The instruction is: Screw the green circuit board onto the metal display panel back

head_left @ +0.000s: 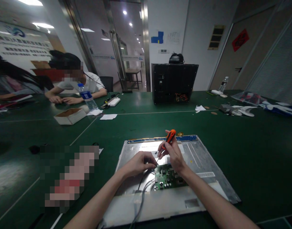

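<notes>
In my right hand [175,155] is an orange and black screwdriver [170,136], held tilted with its shaft pointing down and left. The tip reaches the upper left corner of a green circuit board [163,178]. Close to that corner, the fingers of my left hand [141,163] are closed in a pinch; what lies between them is too small to make out. Dark cables [143,198] run from the board's left side toward me. Beneath both hands lies a flat silver metal panel [203,162] with a blue strip [187,138] along its far edge.
A black boxy unit [174,82] stands beyond the panel. To the left are a white open box [71,116], a water bottle [87,97] and a blurred-out item [72,178]. Gloves [243,110] lie at right. Two people sit across the green table [262,149].
</notes>
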